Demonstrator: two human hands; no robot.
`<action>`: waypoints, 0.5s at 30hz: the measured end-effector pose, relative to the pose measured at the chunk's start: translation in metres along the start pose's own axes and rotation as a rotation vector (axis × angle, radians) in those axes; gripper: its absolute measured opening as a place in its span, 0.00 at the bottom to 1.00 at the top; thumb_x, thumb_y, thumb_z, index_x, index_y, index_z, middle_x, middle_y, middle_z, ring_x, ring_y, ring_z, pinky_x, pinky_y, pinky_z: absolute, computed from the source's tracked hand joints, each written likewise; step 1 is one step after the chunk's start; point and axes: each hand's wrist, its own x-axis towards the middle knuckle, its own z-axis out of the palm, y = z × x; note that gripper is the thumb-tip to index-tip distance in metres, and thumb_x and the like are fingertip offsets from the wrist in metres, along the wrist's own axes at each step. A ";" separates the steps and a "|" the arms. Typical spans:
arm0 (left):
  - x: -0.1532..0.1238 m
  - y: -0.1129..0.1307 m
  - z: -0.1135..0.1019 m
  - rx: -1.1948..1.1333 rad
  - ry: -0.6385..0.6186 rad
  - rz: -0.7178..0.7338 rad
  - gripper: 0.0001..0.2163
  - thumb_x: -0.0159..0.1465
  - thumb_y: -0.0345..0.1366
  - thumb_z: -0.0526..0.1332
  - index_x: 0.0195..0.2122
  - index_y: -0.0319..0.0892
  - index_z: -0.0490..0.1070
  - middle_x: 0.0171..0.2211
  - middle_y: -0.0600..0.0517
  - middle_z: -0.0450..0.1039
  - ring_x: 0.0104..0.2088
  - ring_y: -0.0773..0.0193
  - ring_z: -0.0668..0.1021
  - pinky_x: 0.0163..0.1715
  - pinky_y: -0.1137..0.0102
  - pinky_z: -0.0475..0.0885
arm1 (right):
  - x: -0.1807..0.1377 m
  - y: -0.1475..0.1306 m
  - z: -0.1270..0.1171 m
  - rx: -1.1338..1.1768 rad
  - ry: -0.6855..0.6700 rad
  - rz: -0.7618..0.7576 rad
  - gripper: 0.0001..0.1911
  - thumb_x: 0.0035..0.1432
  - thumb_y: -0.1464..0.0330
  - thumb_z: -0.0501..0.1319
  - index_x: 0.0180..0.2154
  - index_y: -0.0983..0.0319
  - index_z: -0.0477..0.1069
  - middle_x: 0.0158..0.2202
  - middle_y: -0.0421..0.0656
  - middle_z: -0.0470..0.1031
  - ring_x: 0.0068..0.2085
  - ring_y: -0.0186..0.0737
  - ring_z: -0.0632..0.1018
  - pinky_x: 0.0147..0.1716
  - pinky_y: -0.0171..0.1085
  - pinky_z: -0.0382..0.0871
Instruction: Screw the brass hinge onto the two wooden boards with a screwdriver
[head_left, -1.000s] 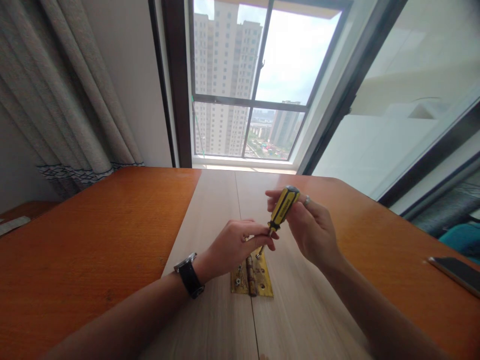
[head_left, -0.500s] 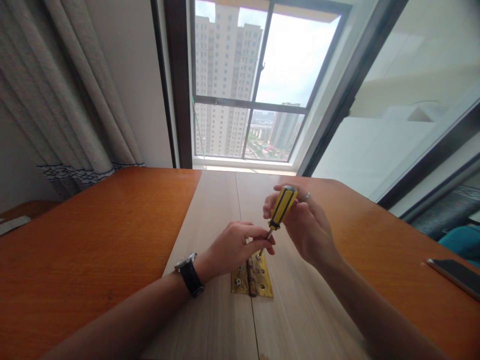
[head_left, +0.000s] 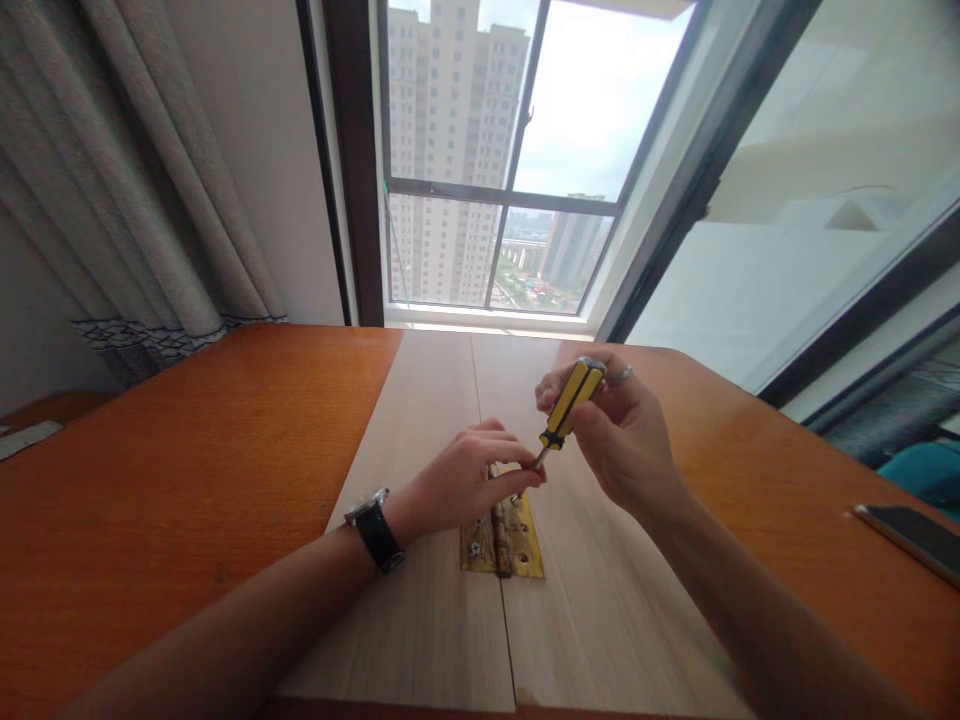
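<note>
A person's right hand (head_left: 622,440) grips a yellow-and-black screwdriver (head_left: 566,405), its tip on a brass hinge (head_left: 504,530). The left hand (head_left: 461,480) pinches the shaft, fingers closed, above two pale boards (head_left: 427,620).

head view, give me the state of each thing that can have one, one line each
screwdriver: tilted, gripped by the right hand, tip down at the hinge
hinge: opened flat across the seam of the two pale boards
left hand: fingers at the screwdriver shaft, resting over the hinge
wristwatch: strapped on the left wrist
phone: lying flat on the table
curtain: drawn aside
</note>
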 end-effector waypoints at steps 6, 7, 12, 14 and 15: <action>0.000 0.001 -0.002 0.005 -0.002 -0.017 0.08 0.70 0.31 0.62 0.33 0.38 0.77 0.33 0.50 0.79 0.40 0.61 0.76 0.46 0.69 0.69 | -0.002 -0.003 -0.001 -0.066 -0.058 0.066 0.14 0.66 0.58 0.63 0.49 0.56 0.78 0.39 0.43 0.81 0.43 0.42 0.79 0.45 0.41 0.73; -0.001 0.002 -0.002 0.003 -0.006 -0.022 0.08 0.70 0.31 0.61 0.33 0.38 0.77 0.33 0.50 0.79 0.40 0.61 0.76 0.46 0.69 0.69 | -0.001 -0.001 -0.002 -0.073 -0.051 0.066 0.12 0.64 0.59 0.65 0.47 0.55 0.79 0.38 0.42 0.81 0.42 0.41 0.79 0.43 0.41 0.73; -0.001 0.004 -0.002 -0.028 -0.039 -0.048 0.08 0.70 0.30 0.60 0.35 0.39 0.78 0.36 0.49 0.81 0.41 0.61 0.77 0.47 0.69 0.70 | 0.003 0.006 -0.003 0.063 0.030 0.003 0.15 0.49 0.67 0.77 0.36 0.55 0.74 0.33 0.35 0.75 0.33 0.33 0.74 0.32 0.33 0.71; -0.001 0.004 -0.002 -0.038 -0.048 -0.055 0.07 0.70 0.30 0.61 0.36 0.39 0.78 0.37 0.49 0.81 0.41 0.62 0.77 0.48 0.69 0.70 | 0.003 0.006 -0.002 0.086 0.048 -0.025 0.18 0.46 0.69 0.78 0.37 0.54 0.74 0.32 0.33 0.72 0.32 0.31 0.73 0.32 0.32 0.70; -0.001 0.004 -0.002 -0.039 -0.053 -0.057 0.08 0.70 0.30 0.61 0.36 0.39 0.79 0.37 0.49 0.82 0.41 0.62 0.77 0.48 0.69 0.70 | 0.003 0.005 -0.001 0.086 0.047 -0.033 0.19 0.47 0.68 0.78 0.40 0.53 0.75 0.32 0.33 0.72 0.32 0.31 0.73 0.32 0.32 0.70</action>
